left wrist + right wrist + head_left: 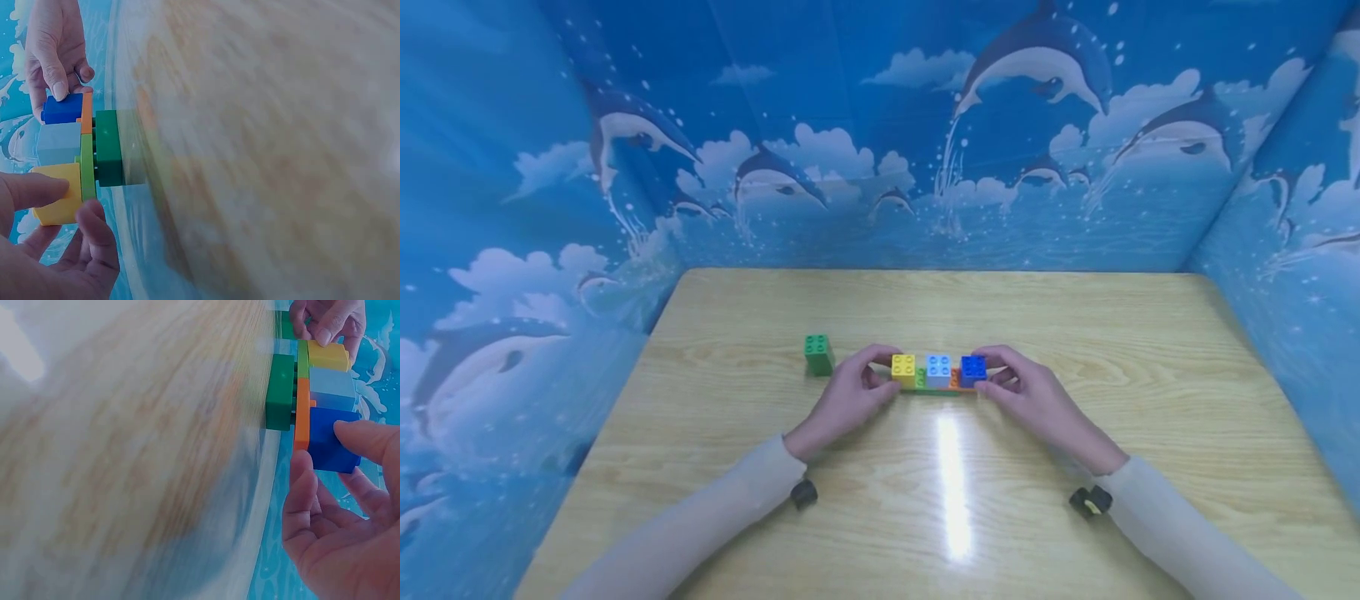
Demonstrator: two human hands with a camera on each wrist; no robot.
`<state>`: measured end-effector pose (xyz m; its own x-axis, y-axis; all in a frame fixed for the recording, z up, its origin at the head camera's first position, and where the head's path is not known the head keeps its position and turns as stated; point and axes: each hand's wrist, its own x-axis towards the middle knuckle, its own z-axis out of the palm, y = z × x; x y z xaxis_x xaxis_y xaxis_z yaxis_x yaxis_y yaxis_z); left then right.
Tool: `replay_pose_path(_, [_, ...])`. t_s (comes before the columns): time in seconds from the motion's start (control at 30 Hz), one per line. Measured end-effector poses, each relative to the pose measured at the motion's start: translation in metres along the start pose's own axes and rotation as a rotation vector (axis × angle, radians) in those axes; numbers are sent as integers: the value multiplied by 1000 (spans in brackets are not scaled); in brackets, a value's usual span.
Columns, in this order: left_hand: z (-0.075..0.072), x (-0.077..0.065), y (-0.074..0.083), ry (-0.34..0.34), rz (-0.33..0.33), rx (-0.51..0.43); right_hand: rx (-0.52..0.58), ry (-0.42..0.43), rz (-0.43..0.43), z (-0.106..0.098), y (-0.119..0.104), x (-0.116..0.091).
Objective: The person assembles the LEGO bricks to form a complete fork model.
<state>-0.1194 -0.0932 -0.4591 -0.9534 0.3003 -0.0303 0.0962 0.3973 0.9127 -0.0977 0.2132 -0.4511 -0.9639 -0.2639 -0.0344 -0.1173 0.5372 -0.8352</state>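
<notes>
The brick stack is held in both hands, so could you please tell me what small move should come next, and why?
Probably press the lime plate and orange plate evenly down onto the green brick beneath: a gap seems to show there, and the left hand and right hand hold opposite ends.

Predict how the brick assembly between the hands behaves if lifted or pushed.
Probably stiff: the brick assembly looks like hard plastic. The bottom green brick may drop off, since studs show in a gap beneath the orange plate. Pressing one end might tip it: the yellow brick and dark blue brick extend past the bottom green brick.
</notes>
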Motion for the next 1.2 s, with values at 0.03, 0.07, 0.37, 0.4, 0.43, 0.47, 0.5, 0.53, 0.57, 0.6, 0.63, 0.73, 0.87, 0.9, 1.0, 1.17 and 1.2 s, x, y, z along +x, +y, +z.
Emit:
replay_pose_path(0.03, [0,1,0,-3,8,9,3,1,-2,0,0,0])
replay_pose_path(0.07, [0,1,-1,-7,19,19,6,3,-6,0,0,1])
replay_pose_path(0.37, [3,8,1,-42,43,54,-2,27,-96,3,-5,10])
replay_pose_path(0.4, [4,9,2,-49,48,46,13,25,-98,4,-6,10])
replay_pose_path(0.43, [4,10,1,-56,54,34,27,23,-104,5,-7,11])
replay_pose_path(0.47, [5,11,2,-63,62,17,43,21,-109,6,-8,11])
replay_pose_path(0.5, [6,12,2,-70,70,-1,57,17,-111,7,-9,12])
replay_pose_path(0.53, [7,13,3,-76,77,-20,70,14,-111,9,-9,12])
replay_pose_path(0.57, [8,14,3,-83,83,-41,82,10,-109,10,-10,13])
replay_pose_path(0.6, [9,15,3,-88,88,-57,91,4,-107,11,-10,14])
replay_pose_path(0.63, [10,16,3,-94,93,-74,96,-2,-110,13,-10,15])
replay_pose_path(0.73, [12,18,2,-110,112,-106,106,-19,-105,17,-11,17])
replay_pose_path(0.87, [14,20,1,-119,133,-118,115,-22,-79,19,-14,19])
replay_pose_path(0.9, [15,21,1,-118,131,-118,120,-19,-66,20,-14,19])
replay_pose_path(1.0, [17,22,1,-112,121,-119,130,-16,-30,20,-14,20])
replay_pose_path(1.17, [17,22,3,-105,114,-126,137,-13,-2,21,-14,22])
replay_pose_path(1.2, [17,23,3,-105,115,-123,135,-12,-1,20,-14,23])
